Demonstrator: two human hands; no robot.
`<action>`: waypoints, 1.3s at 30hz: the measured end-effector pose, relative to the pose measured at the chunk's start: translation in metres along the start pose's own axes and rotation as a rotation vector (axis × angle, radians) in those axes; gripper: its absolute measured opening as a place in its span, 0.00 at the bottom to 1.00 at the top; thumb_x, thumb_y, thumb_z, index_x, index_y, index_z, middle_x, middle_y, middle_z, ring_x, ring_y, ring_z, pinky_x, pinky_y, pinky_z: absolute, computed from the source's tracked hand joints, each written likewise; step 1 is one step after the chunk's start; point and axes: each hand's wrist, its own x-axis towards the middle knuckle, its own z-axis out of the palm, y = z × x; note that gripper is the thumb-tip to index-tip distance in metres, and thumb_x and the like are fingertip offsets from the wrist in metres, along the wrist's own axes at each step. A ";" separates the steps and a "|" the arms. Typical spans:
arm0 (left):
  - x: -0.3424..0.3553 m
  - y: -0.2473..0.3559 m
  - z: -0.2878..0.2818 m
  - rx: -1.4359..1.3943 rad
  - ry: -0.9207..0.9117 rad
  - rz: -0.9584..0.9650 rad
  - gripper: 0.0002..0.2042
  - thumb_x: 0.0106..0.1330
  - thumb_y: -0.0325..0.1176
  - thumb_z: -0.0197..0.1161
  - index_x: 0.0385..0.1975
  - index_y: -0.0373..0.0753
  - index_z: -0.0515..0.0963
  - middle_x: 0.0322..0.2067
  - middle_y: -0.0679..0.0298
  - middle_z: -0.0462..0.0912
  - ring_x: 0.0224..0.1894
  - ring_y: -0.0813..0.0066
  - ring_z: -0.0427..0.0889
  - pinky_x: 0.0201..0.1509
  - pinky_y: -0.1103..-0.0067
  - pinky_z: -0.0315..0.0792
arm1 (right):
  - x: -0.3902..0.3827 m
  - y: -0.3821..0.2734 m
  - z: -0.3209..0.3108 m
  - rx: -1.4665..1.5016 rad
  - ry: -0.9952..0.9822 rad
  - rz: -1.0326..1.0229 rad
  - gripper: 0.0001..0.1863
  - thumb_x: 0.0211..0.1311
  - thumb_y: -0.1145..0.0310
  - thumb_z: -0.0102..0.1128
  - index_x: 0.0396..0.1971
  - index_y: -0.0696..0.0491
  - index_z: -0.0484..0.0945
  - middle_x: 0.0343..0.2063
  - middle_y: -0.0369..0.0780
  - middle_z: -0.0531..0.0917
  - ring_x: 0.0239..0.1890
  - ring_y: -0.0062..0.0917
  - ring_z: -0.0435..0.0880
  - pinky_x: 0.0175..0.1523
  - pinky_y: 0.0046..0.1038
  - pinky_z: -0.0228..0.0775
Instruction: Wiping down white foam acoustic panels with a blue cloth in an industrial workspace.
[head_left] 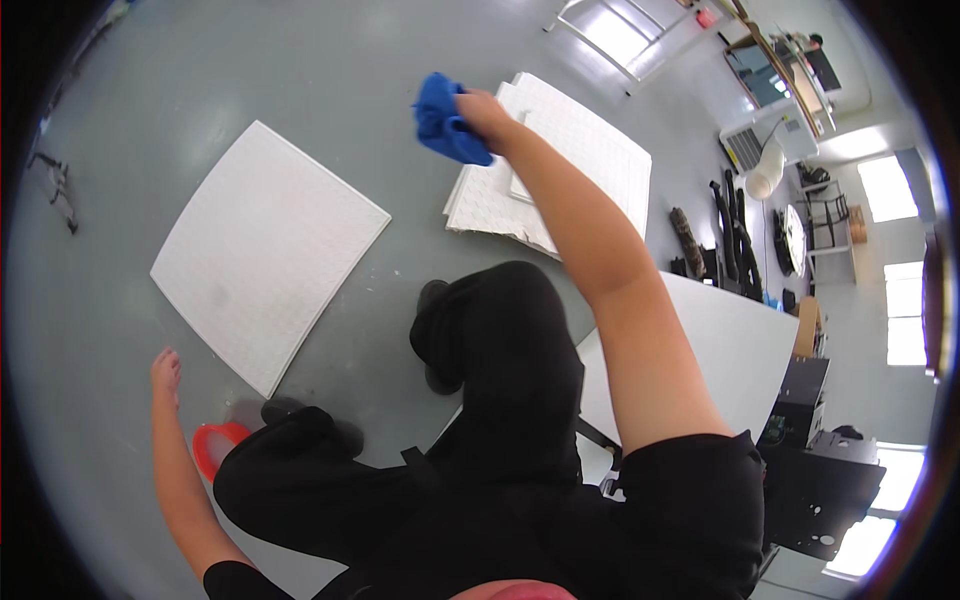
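My right hand (484, 118) is closed on a crumpled blue cloth (440, 122), held up over the left edge of a stack of white panels (590, 150). The arm reaches far forward. My left hand (166, 374) hangs out to the left with its fingers loosely bent and nothing in them. It is above a red-rimmed basin (208, 447), which my leg partly covers. A single square white panel (265, 250) lies flat on the floor between the two hands, with a faint grey smudge on its face.
Grey floor (330, 60) surrounds the panels. My bent knees (510, 340) are in the lower middle. A white tabletop (720, 340) is close on my right. Dark tubes (738, 235), a white machine (770, 140) and black cases (830, 490) stand further right; a metal frame (610, 40) is ahead.
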 end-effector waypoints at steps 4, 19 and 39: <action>-0.017 0.046 0.028 0.147 0.007 0.034 0.28 0.61 0.38 0.55 0.62 0.36 0.61 0.55 0.53 0.71 0.59 0.62 0.68 0.63 0.69 0.59 | -0.039 0.128 -0.124 0.168 0.182 0.108 0.20 0.58 0.56 0.56 0.35 0.60 0.79 0.31 0.40 0.81 0.29 0.23 0.78 0.34 0.27 0.70; -0.056 0.152 0.227 0.891 -0.331 0.331 0.22 0.59 0.33 0.58 0.54 0.32 0.70 0.48 0.48 0.77 0.51 0.63 0.77 0.54 0.74 0.69 | -0.161 0.389 -0.309 -0.403 0.890 0.529 0.29 0.46 0.59 0.64 0.47 0.63 0.73 0.43 0.54 0.79 0.48 0.41 0.79 0.52 0.33 0.69; -0.075 0.147 0.353 0.937 -0.563 0.337 0.20 0.61 0.32 0.59 0.53 0.33 0.71 0.44 0.49 0.80 0.46 0.63 0.80 0.50 0.74 0.73 | -0.087 0.436 -0.405 -0.434 0.988 0.530 0.24 0.50 0.55 0.59 0.39 0.60 0.80 0.38 0.52 0.82 0.44 0.41 0.81 0.49 0.33 0.69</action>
